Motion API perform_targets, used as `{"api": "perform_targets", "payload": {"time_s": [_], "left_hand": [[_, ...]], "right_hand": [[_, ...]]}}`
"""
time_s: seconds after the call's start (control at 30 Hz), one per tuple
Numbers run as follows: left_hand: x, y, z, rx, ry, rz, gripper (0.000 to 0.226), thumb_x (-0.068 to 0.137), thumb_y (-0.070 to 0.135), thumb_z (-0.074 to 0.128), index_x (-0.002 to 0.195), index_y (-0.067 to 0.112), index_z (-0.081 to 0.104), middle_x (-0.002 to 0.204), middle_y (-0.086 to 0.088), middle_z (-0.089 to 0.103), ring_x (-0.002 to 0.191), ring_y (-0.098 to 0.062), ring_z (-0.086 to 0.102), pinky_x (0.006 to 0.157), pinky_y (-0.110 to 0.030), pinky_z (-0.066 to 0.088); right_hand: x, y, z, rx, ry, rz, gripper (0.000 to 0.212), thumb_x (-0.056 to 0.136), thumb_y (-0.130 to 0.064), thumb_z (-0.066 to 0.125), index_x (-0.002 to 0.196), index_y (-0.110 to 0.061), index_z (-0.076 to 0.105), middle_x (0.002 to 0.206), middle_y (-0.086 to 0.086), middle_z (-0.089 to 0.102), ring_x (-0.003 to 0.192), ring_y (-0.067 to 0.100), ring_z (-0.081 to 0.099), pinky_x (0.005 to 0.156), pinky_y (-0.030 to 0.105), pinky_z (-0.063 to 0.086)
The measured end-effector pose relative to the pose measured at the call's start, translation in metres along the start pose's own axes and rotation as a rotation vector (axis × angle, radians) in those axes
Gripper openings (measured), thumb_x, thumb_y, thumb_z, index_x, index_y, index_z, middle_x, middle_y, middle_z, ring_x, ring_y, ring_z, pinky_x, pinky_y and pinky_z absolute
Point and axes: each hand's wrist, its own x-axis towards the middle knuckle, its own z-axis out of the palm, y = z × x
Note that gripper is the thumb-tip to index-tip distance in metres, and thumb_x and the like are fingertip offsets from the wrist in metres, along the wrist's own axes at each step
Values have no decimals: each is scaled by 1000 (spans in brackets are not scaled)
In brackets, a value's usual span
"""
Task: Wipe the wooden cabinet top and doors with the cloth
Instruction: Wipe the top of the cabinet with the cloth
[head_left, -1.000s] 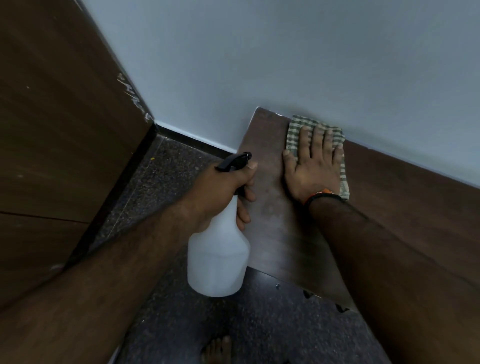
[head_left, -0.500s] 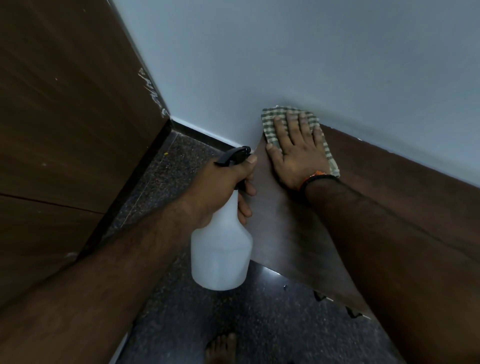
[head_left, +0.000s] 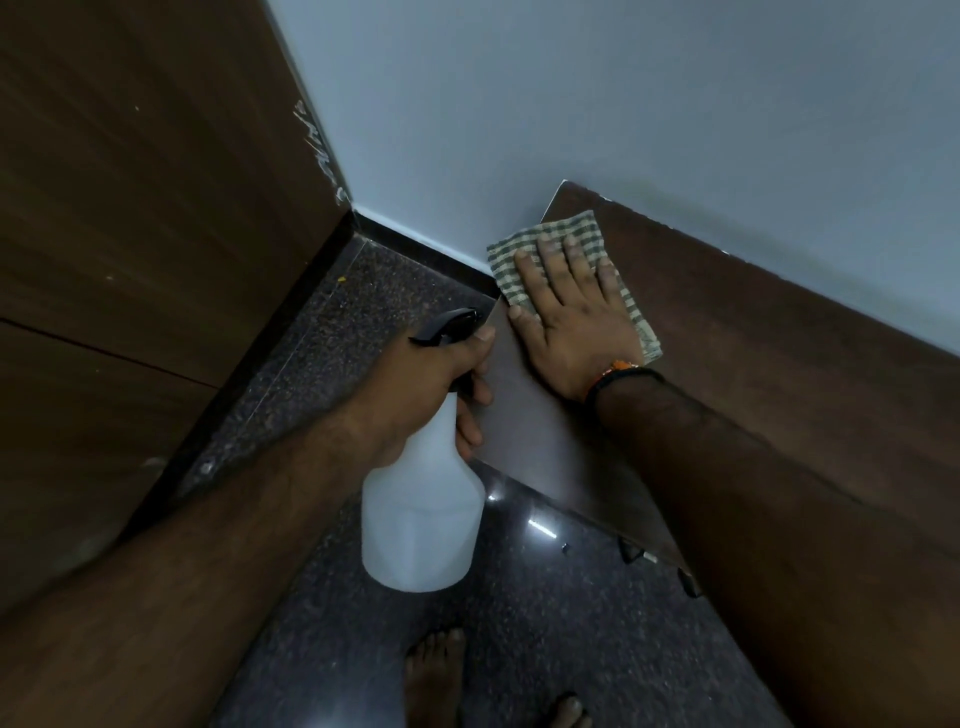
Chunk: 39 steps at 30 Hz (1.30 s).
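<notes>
cloth (head_left: 524, 249) mostly under right hand (head_left: 571, 322)

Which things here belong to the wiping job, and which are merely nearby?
In the job:
checked cloth, pressed flat by the right hand
wooden cabinet top
spray bottle, gripped by the left hand

Merely nearby:
wall
speckled floor
wooden panel at left

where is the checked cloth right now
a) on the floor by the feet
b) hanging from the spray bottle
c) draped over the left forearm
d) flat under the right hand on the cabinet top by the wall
d: the checked cloth lies spread on the cabinet top near its wall-side corner, with the right hand pressing flat on it, while the left hand holds the spray bottle off the cabinet's end.
</notes>
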Motion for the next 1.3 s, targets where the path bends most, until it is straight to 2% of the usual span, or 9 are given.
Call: {"api": "perform_targets", "payload": {"time_s": [0.2, 0.43, 0.57, 0.67, 0.73, 0.83, 0.97, 1.07, 1.3], "left_hand": [[-17, -9, -4, -15, 20, 18, 34, 99, 35, 61, 92, 2, 64, 76, -18, 67, 45, -31, 57, 58, -40, 54], [-28, -17, -1, -27, 38, 28, 34, 97, 35, 64, 88, 2, 66, 80, -25, 66, 46, -30, 57, 60, -41, 55], [-31, -21, 7, -20, 35, 36, 30, 95, 36, 67, 76, 13, 74, 74, -24, 66, 48, -31, 57, 59, -40, 55], [-32, -24, 16, -18, 54, 34, 37, 97, 33, 65, 95, -4, 70, 69, -19, 67, 43, -30, 55, 57, -40, 54], [-32, -27, 22, -7, 83, 32, 43, 95, 35, 67, 104, -7, 69, 73, -19, 69, 44, -30, 58, 59, -40, 55], [-31, -29, 34, 32, 113, 53, 36, 93, 38, 70, 103, 4, 75, 86, -19, 76, 64, -31, 70, 72, -45, 58], [-34, -30, 54, -8, 32, 25, 36, 95, 36, 67, 88, 1, 68, 70, -22, 66, 47, -31, 57, 58, -38, 54], [-36, -29, 70, 5, -3, 12, 36, 96, 35, 65, 90, -1, 66, 73, -25, 65, 45, -31, 56, 57, -39, 54], [-33, -33, 110, 61, -84, -2, 35, 99, 37, 61, 87, 4, 65, 75, -16, 68, 44, -32, 57, 53, -40, 54]], "right_hand": [[-34, -25, 11, -9, 29, -95, 64, 101, -52, 17, 159, -25, 20, 167, 4, 16, 155, 26, 9, 125, 50, 3], [-77, -51, 21, -30, -6, -209, 63, 102, -51, 14, 159, -24, 20, 167, 4, 15, 155, 25, 7, 125, 51, 6], [-91, -53, 24, -15, -14, -267, 61, 103, -47, 18, 158, -21, 22, 166, 5, 19, 155, 26, 7, 125, 52, 8], [-100, -48, 25, -33, -33, -311, 64, 102, -48, 16, 157, -17, 25, 166, 7, 20, 155, 26, 7, 125, 51, 8], [-106, -43, 27, -29, -36, -314, 66, 101, -50, 16, 157, -16, 25, 166, 6, 19, 155, 25, 6, 125, 51, 8], [-115, -37, 30, -39, -32, -262, 65, 102, -51, 23, 159, -20, 21, 167, 4, 15, 156, 25, 2, 125, 53, 5], [-124, -24, 27, -2, -8, -103, 63, 101, -50, 19, 159, -26, 17, 168, 4, 11, 156, 27, -1, 123, 57, 2], [-134, -10, 24, 27, -1, -7, 66, 100, -54, 10, 160, -28, 11, 169, 3, 2, 156, 26, -3, 123, 57, 1], [-168, 48, 20, 40, 40, 183, 67, 101, -56, 23, 160, -29, 7, 169, 3, 2, 156, 27, -2, 123, 56, -1]]}}
